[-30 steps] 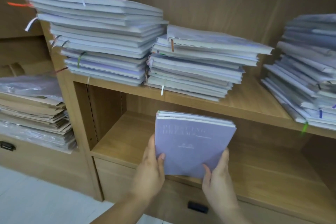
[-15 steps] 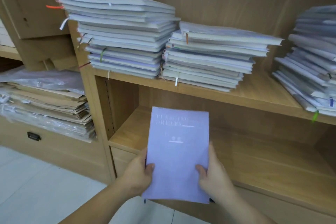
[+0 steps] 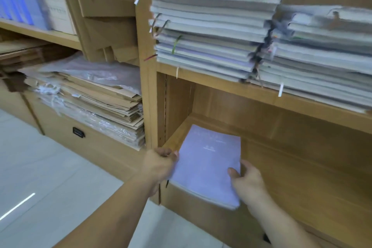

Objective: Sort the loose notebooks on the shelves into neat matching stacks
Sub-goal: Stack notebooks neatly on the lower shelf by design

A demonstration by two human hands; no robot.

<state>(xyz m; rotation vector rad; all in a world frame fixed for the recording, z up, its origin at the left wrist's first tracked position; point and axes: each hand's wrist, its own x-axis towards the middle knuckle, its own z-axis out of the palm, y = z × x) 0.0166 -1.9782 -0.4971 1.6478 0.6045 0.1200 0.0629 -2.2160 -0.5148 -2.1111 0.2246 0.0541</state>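
A small pile of lavender notebooks lies flat at the left end of the lower shelf, its near edge over the shelf's front lip. My left hand grips its left edge with curled fingers. My right hand holds the right edge, thumb on the cover. On the upper shelf stand two tall stacks of pale notebooks: a left stack and a lower right stack, both with ribbon markers hanging out.
The upright side panel stands just left of the pile. Beyond it, a bay holds flat brown cardboard and plastic-wrapped sheets above a drawer with a black handle. Pale floor tiles lie below.
The lavender pile went from upright in front of the shelf to lying flat on the lower shelf's left end. Both hands moved down and left with it; the view swung left and closer.
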